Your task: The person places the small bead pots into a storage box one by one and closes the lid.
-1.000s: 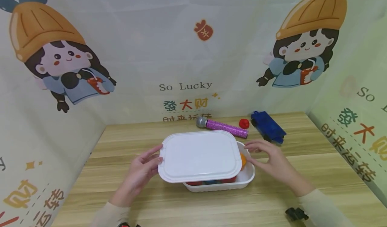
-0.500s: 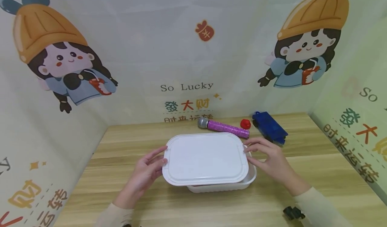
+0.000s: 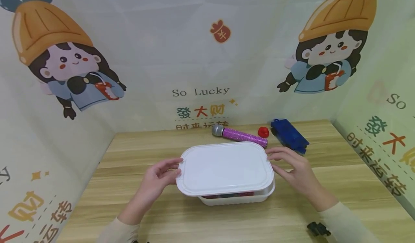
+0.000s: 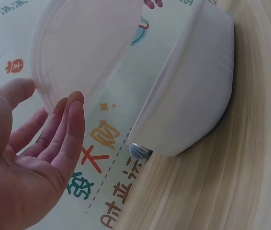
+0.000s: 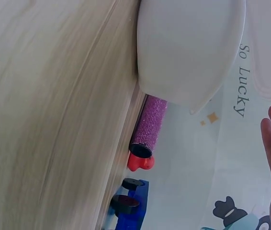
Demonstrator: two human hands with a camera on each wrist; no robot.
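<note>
A white lid (image 3: 226, 168) hovers above a white plastic container (image 3: 238, 199), with a gap between them in the wrist views. Red and dark items (image 3: 244, 194) peek out of the container under the lid's near edge; the rest is covered. My left hand (image 3: 159, 178) pinches the lid's left end, thumb on one face and fingers on the other, as the left wrist view shows (image 4: 35, 153). At the opposite end, my right hand (image 3: 296, 171) has its fingertips right at the lid's edge, fingers fairly straight in the right wrist view.
Behind the container on the wooden table (image 3: 129, 156) lie a glittery purple microphone (image 3: 243, 136), a small red piece (image 3: 263, 132) and a blue toy vehicle (image 3: 290, 136). A printed cloth (image 3: 146, 55) walls off the back and sides. A black object (image 3: 318, 229) shows beside the right sleeve.
The lid has moved right, from left of the container to over most of it, covering an orange item. My right fingertips have come to the lid's right edge; my left hand has kept its pinch.
</note>
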